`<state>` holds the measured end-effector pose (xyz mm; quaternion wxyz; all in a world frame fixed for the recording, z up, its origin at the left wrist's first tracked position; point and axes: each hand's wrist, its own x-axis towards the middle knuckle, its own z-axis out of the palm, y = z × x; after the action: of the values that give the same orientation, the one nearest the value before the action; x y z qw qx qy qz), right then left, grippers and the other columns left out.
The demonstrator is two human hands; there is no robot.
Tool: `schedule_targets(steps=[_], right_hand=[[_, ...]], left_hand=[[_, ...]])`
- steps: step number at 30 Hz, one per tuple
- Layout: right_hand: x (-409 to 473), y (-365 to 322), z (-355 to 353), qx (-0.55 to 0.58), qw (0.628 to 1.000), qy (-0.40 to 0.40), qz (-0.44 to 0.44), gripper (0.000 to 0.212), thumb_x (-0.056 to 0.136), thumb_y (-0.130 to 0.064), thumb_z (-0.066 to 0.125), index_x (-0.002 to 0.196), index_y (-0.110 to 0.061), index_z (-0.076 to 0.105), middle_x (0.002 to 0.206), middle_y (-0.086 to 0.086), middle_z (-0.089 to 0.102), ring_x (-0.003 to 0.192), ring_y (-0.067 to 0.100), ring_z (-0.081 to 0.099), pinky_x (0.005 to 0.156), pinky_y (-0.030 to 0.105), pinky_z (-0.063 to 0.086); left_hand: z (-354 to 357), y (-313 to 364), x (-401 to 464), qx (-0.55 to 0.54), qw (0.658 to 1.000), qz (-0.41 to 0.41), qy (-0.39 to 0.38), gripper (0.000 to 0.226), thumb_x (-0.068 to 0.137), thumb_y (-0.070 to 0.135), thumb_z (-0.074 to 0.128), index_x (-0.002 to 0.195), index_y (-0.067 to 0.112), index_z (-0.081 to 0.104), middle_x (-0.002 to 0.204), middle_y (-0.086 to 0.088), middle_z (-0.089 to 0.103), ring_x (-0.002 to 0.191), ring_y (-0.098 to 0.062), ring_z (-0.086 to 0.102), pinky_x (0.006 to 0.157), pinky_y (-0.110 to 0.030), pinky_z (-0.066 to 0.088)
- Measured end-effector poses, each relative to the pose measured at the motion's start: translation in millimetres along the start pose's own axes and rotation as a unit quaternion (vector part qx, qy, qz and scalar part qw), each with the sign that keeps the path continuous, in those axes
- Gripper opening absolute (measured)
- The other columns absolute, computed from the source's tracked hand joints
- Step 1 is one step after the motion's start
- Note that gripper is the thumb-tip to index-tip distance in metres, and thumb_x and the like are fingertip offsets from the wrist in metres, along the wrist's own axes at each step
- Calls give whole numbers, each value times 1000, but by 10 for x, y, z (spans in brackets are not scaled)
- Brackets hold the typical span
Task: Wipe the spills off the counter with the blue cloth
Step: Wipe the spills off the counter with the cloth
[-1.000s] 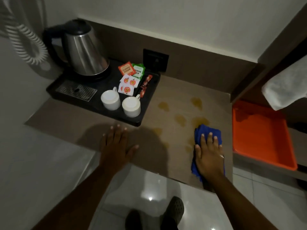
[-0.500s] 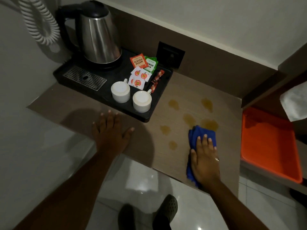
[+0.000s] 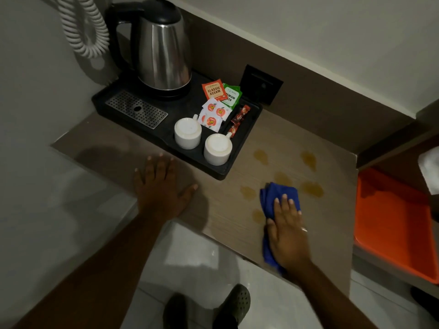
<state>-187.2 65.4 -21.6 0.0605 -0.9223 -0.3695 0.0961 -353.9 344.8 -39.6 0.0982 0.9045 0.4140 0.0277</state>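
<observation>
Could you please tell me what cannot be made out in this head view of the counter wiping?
- Counter under the blue cloth: the cloth and the right hand hide any spill there.
- White towel: cut off by the right edge.
- Orange tray: its far corner runs off frame.
- Small sachets in the black tray: print too small to read.
- Kettle: its contents are hidden by the lid.

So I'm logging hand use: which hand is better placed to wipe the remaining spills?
Right hand: it already presses the blue cloth beside the spills. The left hand lies flat, empty, near the tray.
</observation>
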Motion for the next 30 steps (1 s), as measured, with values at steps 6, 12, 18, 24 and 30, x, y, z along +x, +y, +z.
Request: schedule_targets(steps=[6, 12, 18, 24, 30], right_hand=[[99, 605, -221, 13, 988, 25, 154, 59, 98, -36, 27, 149, -10, 14, 160, 14, 9, 147, 29, 4, 120, 48, 6], [467, -350, 12, 31, 995, 28, 95, 59, 98, -34, 30, 150, -10, 13, 160, 10, 6, 148, 28, 2, 117, 41, -1], [167, 668, -295, 14, 998, -18, -58, 61, 94, -42, 25, 149, -19, 13, 159, 4, 9, 148, 22, 5, 119, 44, 4], [746, -350, -133, 55, 973, 50, 220, 60, 97, -28, 34, 149, -4, 15, 159, 19, 10, 147, 34, 6, 118, 48, 4], [209, -77, -92, -17, 980, -48, -192, 61, 93, -42, 28, 148, -20, 14, 156, 0, 8, 146, 20, 7, 119, 47, 9]], left_hand=[[29, -51, 29, 3, 1000, 5, 3, 100, 78, 80, 26, 153, 14, 22, 163, -18, 16, 148, -42, 13, 115, -66, 13], [20, -42, 31, 5, 1000, -2, 7, 101, 77, 82, 22, 154, 15, 21, 163, -17, 16, 148, -41, 13, 115, -65, 12], [12, -37, 23, 7, 1000, -3, 10, 101, 77, 82, 24, 153, 15, 23, 162, -17, 20, 148, -41, 17, 115, -65, 14], [18, -21, 13, 7, 1000, -6, 20, 99, 78, 80, 28, 153, 16, 24, 163, -16, 19, 148, -40, 15, 115, -63, 12], [-4, -28, 14, 2, 1000, -5, 10, 101, 77, 82, 27, 154, 17, 21, 164, -15, 16, 149, -39, 12, 116, -64, 11]])
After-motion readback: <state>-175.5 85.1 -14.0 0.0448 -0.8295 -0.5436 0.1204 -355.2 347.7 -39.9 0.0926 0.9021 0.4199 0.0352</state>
